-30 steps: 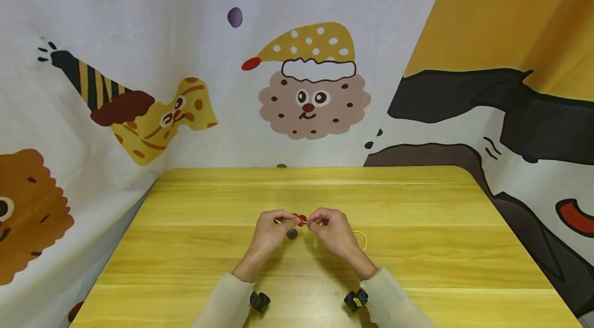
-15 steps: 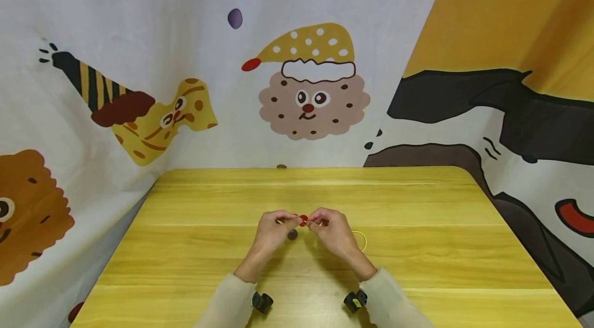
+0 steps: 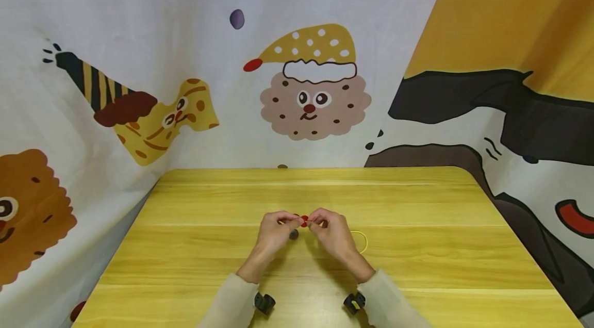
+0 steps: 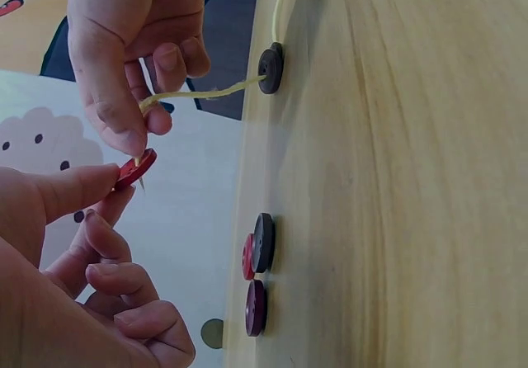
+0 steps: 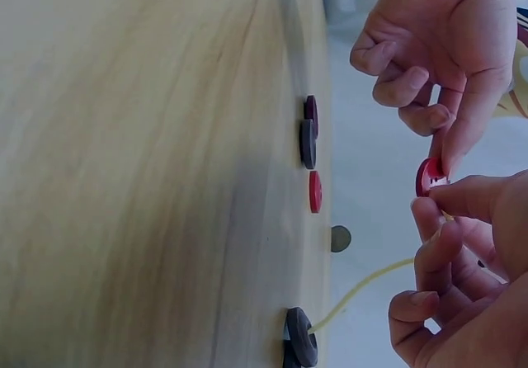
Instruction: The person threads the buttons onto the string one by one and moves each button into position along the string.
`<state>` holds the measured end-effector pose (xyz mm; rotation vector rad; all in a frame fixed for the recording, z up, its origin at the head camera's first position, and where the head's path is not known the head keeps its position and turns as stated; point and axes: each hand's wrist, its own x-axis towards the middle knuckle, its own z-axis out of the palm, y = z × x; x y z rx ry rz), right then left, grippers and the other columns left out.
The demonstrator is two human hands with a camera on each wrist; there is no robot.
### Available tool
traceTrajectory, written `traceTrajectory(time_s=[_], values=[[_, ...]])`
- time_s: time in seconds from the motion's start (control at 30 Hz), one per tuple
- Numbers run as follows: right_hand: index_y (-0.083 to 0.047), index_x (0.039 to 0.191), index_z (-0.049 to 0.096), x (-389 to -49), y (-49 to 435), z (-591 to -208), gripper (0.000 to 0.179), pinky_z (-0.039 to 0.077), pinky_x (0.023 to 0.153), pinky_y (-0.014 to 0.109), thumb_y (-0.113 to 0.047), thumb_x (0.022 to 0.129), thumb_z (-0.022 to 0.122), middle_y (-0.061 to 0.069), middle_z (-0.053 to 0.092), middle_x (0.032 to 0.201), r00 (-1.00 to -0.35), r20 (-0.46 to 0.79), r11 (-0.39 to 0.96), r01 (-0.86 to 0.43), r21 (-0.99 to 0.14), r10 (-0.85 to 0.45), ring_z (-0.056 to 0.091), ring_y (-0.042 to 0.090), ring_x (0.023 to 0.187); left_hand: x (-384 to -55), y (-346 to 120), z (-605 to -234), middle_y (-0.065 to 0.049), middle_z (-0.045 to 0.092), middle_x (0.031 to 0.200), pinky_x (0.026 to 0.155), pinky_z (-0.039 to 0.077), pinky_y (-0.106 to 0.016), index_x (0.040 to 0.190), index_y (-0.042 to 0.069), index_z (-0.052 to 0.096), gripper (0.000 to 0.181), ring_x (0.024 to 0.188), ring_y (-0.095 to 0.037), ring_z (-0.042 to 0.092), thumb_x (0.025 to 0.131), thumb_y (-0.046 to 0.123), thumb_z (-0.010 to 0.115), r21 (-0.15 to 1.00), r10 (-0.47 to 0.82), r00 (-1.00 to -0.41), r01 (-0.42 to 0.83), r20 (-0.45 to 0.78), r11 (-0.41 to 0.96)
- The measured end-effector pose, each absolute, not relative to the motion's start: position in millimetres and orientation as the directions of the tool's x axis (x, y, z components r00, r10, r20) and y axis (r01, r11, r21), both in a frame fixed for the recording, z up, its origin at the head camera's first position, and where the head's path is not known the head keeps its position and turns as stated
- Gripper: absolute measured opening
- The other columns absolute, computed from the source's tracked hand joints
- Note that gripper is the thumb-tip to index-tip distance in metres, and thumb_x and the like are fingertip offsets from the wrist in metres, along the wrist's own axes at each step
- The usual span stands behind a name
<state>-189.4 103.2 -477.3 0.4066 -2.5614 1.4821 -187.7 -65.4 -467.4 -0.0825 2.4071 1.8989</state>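
Observation:
Between thumb and finger, my left hand pinches the rim of a red button, held up above the table. My right hand pinches a yellow cord right at this button, and in the left wrist view a thin pale tip pokes out past the button's far side. From the right fingers the cord runs down to a dark button threaded on it, standing at the table surface. A loose black button, a red button and a maroon button lie on the table close together.
The wooden table spreads out around both hands. A loop of the cord lies to the right of the right wrist. Behind the table hangs a printed cloth with cartoon figures.
The left hand with the red button has come slightly closer to the right fingers, and less cord shows between them. The right hand has hardly moved.

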Motion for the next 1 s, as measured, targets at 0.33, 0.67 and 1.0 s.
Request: traceTrajectory(time_s=[0.33,0.67,1.0], values=[[-0.006,0.102,0.064,-186.5,103.9,-478.2,0.024,0.038,0.045,0.021,-0.002,0.082,0.077,-0.002,0.068,0.073,-0.957,0.24,0.484,-0.289,-0.826,-0.163,0.048,0.006,0.05,-187.9,-66.6,-468.9,-0.008,0.064,0.089,0.059,0.044,-0.027,0.087,0.005,0.076,0.013,0.077,-0.018,0.053,0.088,0.017,0.074,0.968,0.004,-0.994,-0.103,-0.107,0.228],[-0.008,0.109,0.063,-184.0,101.3,-478.1,0.032,0.04,0.045,0.022,-0.006,0.082,0.08,-0.001,0.066,0.079,-0.952,0.237,0.524,-0.305,-0.795,-0.195,0.048,0.006,0.051,-185.7,-65.8,-469.3,-0.008,0.065,0.089,0.059,0.045,-0.027,0.087,0.004,0.076,0.013,0.077,-0.018,0.053,0.089,0.017,0.073,0.966,-0.001,-0.994,-0.104,-0.106,0.237],[-0.012,0.103,0.064,-184.2,96.8,-478.0,0.029,0.037,0.042,0.021,-0.005,0.08,0.08,-0.001,0.066,0.077,-0.936,0.277,0.577,-0.352,-0.737,-0.218,0.044,0.002,0.048,-185.9,-63.3,-467.6,-0.007,0.064,0.084,0.057,0.045,-0.025,0.084,0.003,0.076,0.012,0.074,-0.017,0.053,0.086,0.015,0.075,0.97,-0.006,-0.996,-0.091,-0.092,0.226]])
